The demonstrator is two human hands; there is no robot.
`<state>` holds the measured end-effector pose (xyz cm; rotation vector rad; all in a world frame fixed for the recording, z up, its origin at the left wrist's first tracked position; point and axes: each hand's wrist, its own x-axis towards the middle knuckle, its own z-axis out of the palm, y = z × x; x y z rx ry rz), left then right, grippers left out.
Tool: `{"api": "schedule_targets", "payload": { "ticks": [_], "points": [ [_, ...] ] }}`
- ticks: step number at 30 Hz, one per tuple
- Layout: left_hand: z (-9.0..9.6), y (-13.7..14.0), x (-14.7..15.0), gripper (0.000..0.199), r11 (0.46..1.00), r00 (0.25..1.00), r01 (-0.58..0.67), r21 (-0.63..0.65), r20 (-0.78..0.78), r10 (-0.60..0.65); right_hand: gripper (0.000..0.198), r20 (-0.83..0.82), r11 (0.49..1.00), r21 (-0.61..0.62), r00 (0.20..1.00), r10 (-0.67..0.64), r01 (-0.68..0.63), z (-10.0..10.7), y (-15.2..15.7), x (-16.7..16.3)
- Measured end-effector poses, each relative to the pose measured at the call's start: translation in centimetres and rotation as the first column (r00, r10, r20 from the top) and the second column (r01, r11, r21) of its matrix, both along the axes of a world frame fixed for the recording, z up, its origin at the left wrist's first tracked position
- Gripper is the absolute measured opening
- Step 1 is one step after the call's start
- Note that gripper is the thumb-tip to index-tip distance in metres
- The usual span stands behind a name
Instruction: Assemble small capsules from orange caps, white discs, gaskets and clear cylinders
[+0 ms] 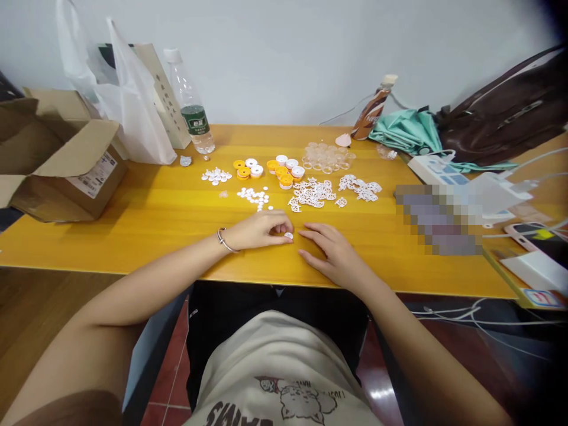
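Note:
Near the table's front edge my left hand (266, 229) pinches a small white disc (288, 235) between thumb and fingers. Just to its right, my right hand (331, 251) has its fingers apart and holds nothing. Beyond my hands lie several small white round pieces (254, 196) and a heap of white openwork plastic pieces (313, 194). A second group of openwork pieces (360, 188) is to the right. Yellow and white round caps (286, 171) stand behind them, with clear plastic rings (327, 157) alongside. White pieces with stems (216, 176) are farther left.
At the left are an open cardboard box (95, 177), a white plastic bag (137, 112) and a water bottle (195, 121). On the right I see a brown drink bottle (375, 109), a green folded cloth item (406, 133), a dark bag (506, 112) and a power strip (439, 171) with cables.

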<state>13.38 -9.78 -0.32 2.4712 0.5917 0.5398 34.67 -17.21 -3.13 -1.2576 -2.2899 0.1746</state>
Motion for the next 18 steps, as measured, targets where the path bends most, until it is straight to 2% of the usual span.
{"api": "schedule_targets", "payload": {
  "ticks": [4, 7, 9, 11, 13, 14, 16, 18],
  "points": [
    [0.3, 0.7, -0.7, 0.025, 0.995, 0.994, -0.081, 0.067, 0.084, 0.075, 0.033, 0.009, 1.0, 0.003, 1.0, 0.009, -0.009, 0.0, 0.0, 0.0],
    [0.4, 2.4, -2.0, 0.02, 0.951, 0.96, -0.254, 0.175, 0.162, 0.227, 0.033, 0.016, 1.0, 0.002, 1.0, 0.007, -0.008, 0.1, 0.0, 0.1],
    [0.4, 4.2, -3.2, 0.017, 0.871, 0.895, -0.433, 0.233, 0.229, 0.384, 0.034, 0.013, 1.0, 0.005, 1.0, 0.004, -0.004, 0.1, 0.0, 0.1],
    [0.2, 6.3, -4.4, 0.013, 0.762, 0.806, -0.589, 0.268, 0.269, 0.528, 0.034, 0.009, 1.0, 0.004, 1.0, 0.002, -0.002, 0.1, 0.0, 0.1],
    [-0.2, 8.1, -5.5, 0.011, 0.64, 0.703, -0.711, 0.291, 0.289, 0.65, 0.034, 0.008, 1.0, -0.001, 1.0, 0.001, -0.001, 0.0, 0.0, 0.1],
    [-0.4, 8.8, -5.9, 0.012, 0.598, 0.668, -0.744, 0.299, 0.286, 0.688, 0.034, 0.008, 1.0, -0.004, 1.0, 0.001, -0.001, 0.0, 0.0, 0.1],
    [-1.0, 9.8, -6.3, 0.016, 0.561, 0.638, -0.765, 0.316, 0.256, 0.726, 0.034, 0.01, 1.0, -0.006, 1.0, 0.001, -0.001, 0.0, 0.0, 0.1],
    [-1.6, 10.3, -6.4, 0.02, 0.571, 0.651, -0.747, 0.341, 0.202, 0.732, 0.034, 0.009, 1.0, -0.002, 1.0, 0.001, -0.001, 0.0, 0.0, 0.1]
  ]
}}
